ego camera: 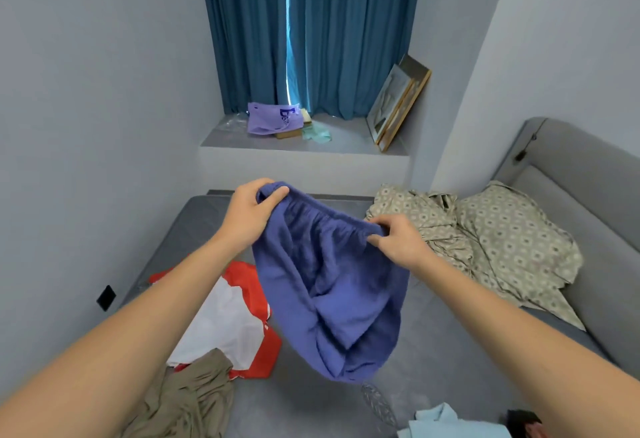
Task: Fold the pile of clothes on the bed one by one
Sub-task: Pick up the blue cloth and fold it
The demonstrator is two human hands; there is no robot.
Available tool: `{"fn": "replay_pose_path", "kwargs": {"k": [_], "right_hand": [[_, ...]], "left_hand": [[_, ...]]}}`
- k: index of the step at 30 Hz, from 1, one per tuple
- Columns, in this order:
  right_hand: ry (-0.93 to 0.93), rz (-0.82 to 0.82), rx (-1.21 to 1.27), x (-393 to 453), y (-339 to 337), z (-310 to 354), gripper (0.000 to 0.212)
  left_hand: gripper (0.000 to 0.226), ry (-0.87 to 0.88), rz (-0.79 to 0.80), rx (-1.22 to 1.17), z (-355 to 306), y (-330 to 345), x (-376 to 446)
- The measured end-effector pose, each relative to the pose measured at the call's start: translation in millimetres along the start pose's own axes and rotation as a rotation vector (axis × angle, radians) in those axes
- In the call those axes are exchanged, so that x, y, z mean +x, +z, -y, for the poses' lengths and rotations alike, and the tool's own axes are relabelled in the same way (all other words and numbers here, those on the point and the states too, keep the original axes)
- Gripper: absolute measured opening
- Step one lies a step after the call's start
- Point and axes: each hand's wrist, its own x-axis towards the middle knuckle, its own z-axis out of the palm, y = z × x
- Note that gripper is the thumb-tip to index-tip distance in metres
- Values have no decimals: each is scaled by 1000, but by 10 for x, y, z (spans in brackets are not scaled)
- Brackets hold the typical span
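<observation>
A pair of blue-purple shorts (pixel 332 285) hangs in the air above the grey bed (pixel 311 410). My left hand (pixel 251 212) grips the left end of the elastic waistband. My right hand (pixel 398 242) pinches the right end of the waistband. The legs of the shorts dangle bunched below. On the bed at lower left lie a red and white garment (pixel 228 326) and a crumpled khaki garment (pixel 187 399). A light blue garment (pixel 433 423) lies at the bottom edge, beside something black (pixel 523 423).
A patterned beige pillow (pixel 519 247) and crumpled matching sheet (pixel 422 216) lie against the grey headboard (pixel 571 167) at right. A window ledge (pixel 311 145) behind the bed holds a purple bag (pixel 270 119) and leaning picture frames (pixel 398 105). Walls stand left and right.
</observation>
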Motion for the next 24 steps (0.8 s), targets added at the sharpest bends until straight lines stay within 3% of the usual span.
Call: {"fn": "replay_pose_path", "kwargs": {"k": [2,7,12,16,21,24], "right_hand": [[-31,14,-44,39,-165,24,27],[-15,82,96,165,-502,59,7],[26,55,156,267,-686,-2,14],[72,-97,144,369,-683,-93,20],[170,-47,180,473,-634,-87,52],[271,4,327,482,-569,16,38]], "left_hand": [[30,24,27,6,-81,-54,89],[27,27,56,2,-175,-94,240],[19,-97,85,-62,5,-61,254],[32,-131,27,-31,94,-16,241],[47,-150,-25,3,182,-19,286],[50,-171,-74,54,216,-8,290]]}}
